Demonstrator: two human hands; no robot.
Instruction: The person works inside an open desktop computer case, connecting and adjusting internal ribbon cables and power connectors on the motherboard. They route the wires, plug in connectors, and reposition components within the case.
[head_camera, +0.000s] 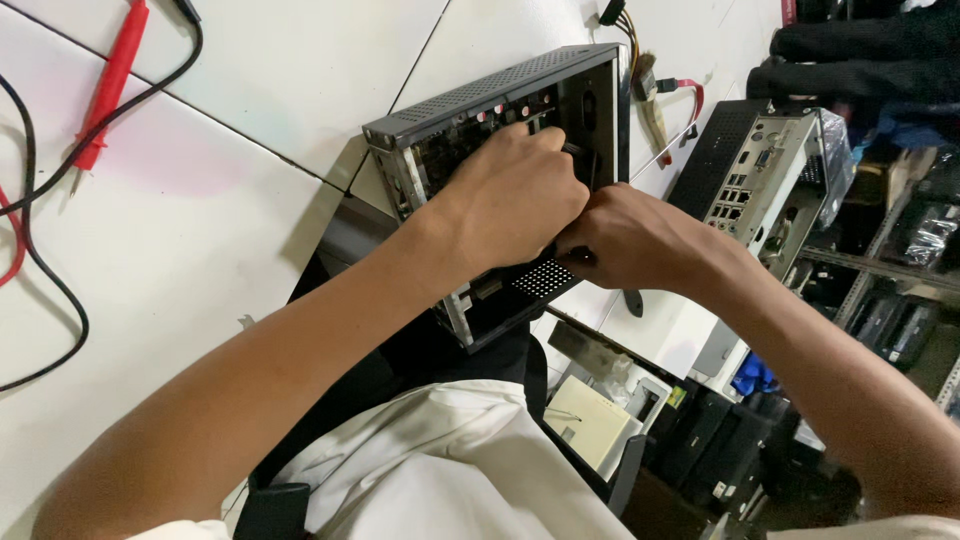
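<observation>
An open small black computer case (470, 100) with perforated panels rests at the edge of the white table (200, 230), its circuit board showing inside. My left hand (510, 200) reaches into the case with fingers curled around a dark part inside; what exactly it grips is hidden. My right hand (630, 240) is pressed against the left hand at the case's lower side, fingers closed on a small dark object near the perforated panel (545, 280).
A second small computer case (760, 170) with its port panel showing stands to the right. A red probe (112, 80) and black cables (50, 280) lie on the table at the left. Loose coloured wires (650, 90) trail behind the case. Shelves with parts fill the right side.
</observation>
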